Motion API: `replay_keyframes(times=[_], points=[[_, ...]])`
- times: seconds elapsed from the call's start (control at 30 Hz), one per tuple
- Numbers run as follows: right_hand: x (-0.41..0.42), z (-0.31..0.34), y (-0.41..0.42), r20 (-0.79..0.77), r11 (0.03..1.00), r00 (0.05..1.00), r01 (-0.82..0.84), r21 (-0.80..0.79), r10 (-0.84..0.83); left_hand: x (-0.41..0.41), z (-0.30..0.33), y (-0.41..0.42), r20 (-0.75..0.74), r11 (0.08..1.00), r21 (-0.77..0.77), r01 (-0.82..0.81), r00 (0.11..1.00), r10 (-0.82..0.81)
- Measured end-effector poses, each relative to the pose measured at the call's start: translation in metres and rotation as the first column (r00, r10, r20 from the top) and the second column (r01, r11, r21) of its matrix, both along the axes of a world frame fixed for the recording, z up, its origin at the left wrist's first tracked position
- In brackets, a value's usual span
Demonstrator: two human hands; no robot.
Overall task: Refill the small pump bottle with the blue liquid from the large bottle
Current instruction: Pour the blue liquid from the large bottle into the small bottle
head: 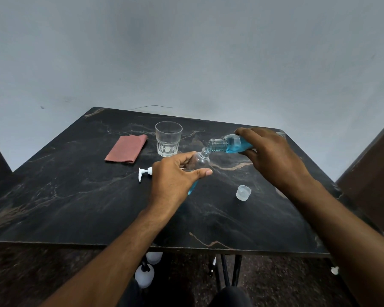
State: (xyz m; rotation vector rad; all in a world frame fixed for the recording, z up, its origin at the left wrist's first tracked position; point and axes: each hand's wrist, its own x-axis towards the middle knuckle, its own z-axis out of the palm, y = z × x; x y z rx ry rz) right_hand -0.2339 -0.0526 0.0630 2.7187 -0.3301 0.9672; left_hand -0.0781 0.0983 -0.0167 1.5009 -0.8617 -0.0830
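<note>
Head view. The small pump bottle was tilted, neck toward the right hand, held in the left hand with fingers over the top of its body and thumb along the near side. A little blue liquid showed at its low end, below the left palm. The large bottle lay almost level in the right hand, which was curled around its body, the open mouth touching or just above the small neck; which of the two could not be told.

Handling, as judged: both bottles looked like clear thin plastic, light and a little squeezable, likely slick if wetted. The small one would be best held at mid-body, as it was, leaving the neck free. The large one, about half full of blue, would shift weight toward its mouth as it tipped, so a hold well back on the body suited it. The narrow neck left little margin for spills.

Just left of the left hand lay the white pump head; beyond it a folded reddish cloth and a glass. Near the right wrist sat the clear cap, all on the dark table.
</note>
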Motion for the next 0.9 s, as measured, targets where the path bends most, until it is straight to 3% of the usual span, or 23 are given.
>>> replay_keyframes(times=[0.9], points=[[-0.0015, 0.0038, -0.0014, -0.007, 0.999, 1.0, -0.003, -0.037, 0.003, -0.0019, 0.0012, 0.0006, 0.023, 1.0, -0.01, 0.007, 1.0, -0.007]])
